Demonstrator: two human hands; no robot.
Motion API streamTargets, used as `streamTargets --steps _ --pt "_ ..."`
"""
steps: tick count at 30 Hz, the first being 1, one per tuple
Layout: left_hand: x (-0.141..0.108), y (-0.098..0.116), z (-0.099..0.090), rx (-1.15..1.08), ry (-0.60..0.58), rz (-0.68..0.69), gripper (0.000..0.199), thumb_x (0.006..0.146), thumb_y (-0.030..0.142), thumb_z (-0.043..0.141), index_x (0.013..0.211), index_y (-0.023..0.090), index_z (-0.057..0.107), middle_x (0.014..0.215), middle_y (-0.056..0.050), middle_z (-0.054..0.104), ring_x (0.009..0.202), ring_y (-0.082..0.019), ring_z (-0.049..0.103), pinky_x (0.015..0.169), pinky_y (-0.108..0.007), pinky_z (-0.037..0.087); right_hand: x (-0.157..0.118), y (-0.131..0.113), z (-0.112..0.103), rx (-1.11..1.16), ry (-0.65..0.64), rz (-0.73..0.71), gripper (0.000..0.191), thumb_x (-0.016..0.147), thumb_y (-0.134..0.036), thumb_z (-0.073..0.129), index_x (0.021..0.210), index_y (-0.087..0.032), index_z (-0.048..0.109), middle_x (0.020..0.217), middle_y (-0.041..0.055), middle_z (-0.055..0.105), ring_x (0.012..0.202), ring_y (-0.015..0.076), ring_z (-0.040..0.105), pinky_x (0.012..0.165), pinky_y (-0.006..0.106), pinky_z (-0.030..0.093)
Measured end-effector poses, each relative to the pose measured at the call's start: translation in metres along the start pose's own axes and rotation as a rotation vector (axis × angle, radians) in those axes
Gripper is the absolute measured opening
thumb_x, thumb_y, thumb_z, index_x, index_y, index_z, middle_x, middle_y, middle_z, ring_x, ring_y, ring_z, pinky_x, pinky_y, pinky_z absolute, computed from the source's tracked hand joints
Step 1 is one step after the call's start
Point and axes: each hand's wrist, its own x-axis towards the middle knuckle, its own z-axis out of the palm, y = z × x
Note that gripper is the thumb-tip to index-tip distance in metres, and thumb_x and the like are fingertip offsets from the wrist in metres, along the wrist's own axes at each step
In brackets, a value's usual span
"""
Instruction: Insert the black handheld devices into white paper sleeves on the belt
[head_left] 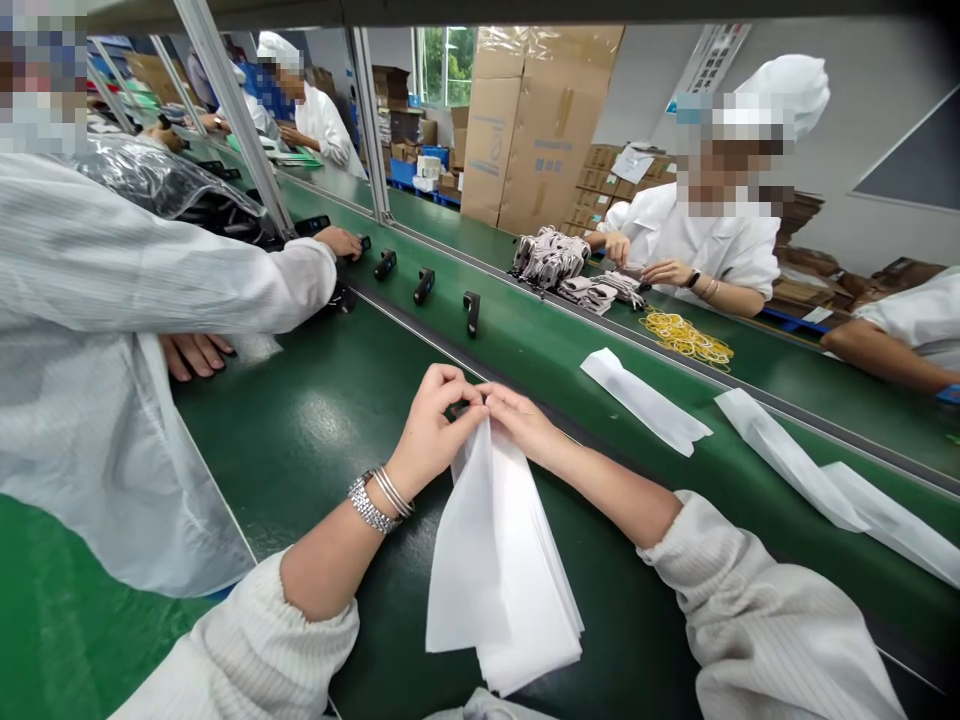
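Both my hands meet above the green worktop at the top end of a stack of thin, white, translucent sleeves (536,590). My left hand (435,425) pinches the top corner of the uppermost sleeve (463,570), which fans out leftward from the others. Fingers of my right hand (525,425) are closed on the stack's upper end, close against the left fingertips. The lower ends hang toward me, spread slightly. Exactly where the fingertips touch is partly hidden. Beyond my right arm, a similar white sleeve (645,400) lies flat on the green belt.
Two more sleeves (795,460) overlap farther right. Small black devices (424,286) stand along the belt (540,350). At left, a co-worker's sleeve (225,280) and hand (341,242) reach over it. Opposite, another person handles bundled cords (551,258) beside yellow bands (686,338). Metal posts (236,115) rise at left.
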Motion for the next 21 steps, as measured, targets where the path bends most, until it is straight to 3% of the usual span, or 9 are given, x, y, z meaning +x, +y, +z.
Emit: streamTargets --steps 3,5,8,11,13,16,18,21 --pt "0.001 -0.003 0.001 -0.046 0.088 -0.106 0.013 0.087 0.029 0.062 0.079 0.020 0.062 0.097 -0.004 0.051 0.095 -0.018 0.055 0.076 -0.031 0.052 -0.007 -0.001 0.013 0.161 -0.176 0.150 0.044 0.078 -0.061 0.070 0.093 -0.021 0.061 0.086 0.0030 0.065 0.081 0.0177 0.064 0.079 0.034 0.052" --pt "0.003 -0.007 0.001 -0.064 0.098 -0.152 0.015 0.088 0.031 0.059 0.079 0.019 0.062 0.095 -0.004 0.053 0.089 -0.017 0.056 0.073 -0.031 0.052 -0.007 -0.007 0.014 0.165 -0.206 0.175 0.043 0.075 -0.057 0.074 0.091 -0.021 0.060 0.079 0.0022 0.065 0.072 0.0167 0.063 0.072 0.032 0.052" --pt "0.007 -0.012 -0.002 0.053 0.026 -0.191 0.019 0.090 0.032 0.055 0.079 0.019 0.064 0.091 -0.004 0.057 0.086 -0.017 0.057 0.076 -0.032 0.049 0.002 -0.023 -0.005 0.066 0.013 0.034 0.034 0.081 -0.054 0.068 0.088 -0.023 0.055 0.069 -0.0011 0.060 0.063 0.0153 0.058 0.065 0.030 0.049" --pt "0.008 -0.017 -0.008 0.304 -0.135 -0.260 0.023 0.085 0.042 0.063 0.079 0.020 0.066 0.088 -0.004 0.058 0.088 -0.021 0.057 0.079 -0.036 0.045 0.023 -0.045 -0.049 -0.264 0.344 -0.159 0.027 0.090 -0.052 0.053 0.085 -0.025 0.050 0.065 -0.0030 0.054 0.061 0.0161 0.053 0.065 0.031 0.048" --pt "0.007 -0.019 -0.010 0.406 -0.254 -0.292 0.026 0.079 0.047 0.068 0.079 0.020 0.067 0.088 -0.003 0.059 0.090 -0.024 0.057 0.082 -0.039 0.042 0.041 -0.054 -0.079 -0.707 0.486 -0.170 0.025 0.091 -0.047 0.048 0.083 -0.024 0.051 0.071 0.0007 0.057 0.071 0.0199 0.057 0.073 0.035 0.048" --pt "0.005 -0.019 -0.008 0.423 -0.368 -0.265 0.018 0.083 0.036 0.063 0.076 0.020 0.066 0.087 -0.003 0.061 0.090 -0.023 0.058 0.083 -0.038 0.039 0.072 -0.050 -0.101 -1.283 0.563 -0.094 0.018 0.086 -0.038 0.055 0.095 -0.022 0.058 0.104 0.0101 0.063 0.104 0.0304 0.057 0.091 0.045 0.045" --pt "0.003 -0.019 -0.004 0.419 -0.374 -0.200 0.021 0.090 0.029 0.053 0.074 0.020 0.065 0.086 -0.002 0.063 0.089 -0.021 0.058 0.082 -0.036 0.037 0.093 -0.036 -0.098 -1.390 0.501 0.027 0.034 0.085 -0.041 0.056 0.114 -0.023 0.057 0.120 0.0136 0.059 0.114 0.0334 0.055 0.095 0.047 0.044" --pt "0.003 -0.017 -0.001 0.445 -0.344 -0.112 0.029 0.095 0.030 0.046 0.075 0.019 0.063 0.085 -0.002 0.063 0.088 -0.020 0.059 0.081 -0.035 0.036 0.122 -0.011 -0.085 -1.342 0.388 0.225 0.055 0.088 -0.053 0.052 0.134 -0.026 0.046 0.129 0.0155 0.055 0.112 0.0335 0.058 0.094 0.049 0.046"
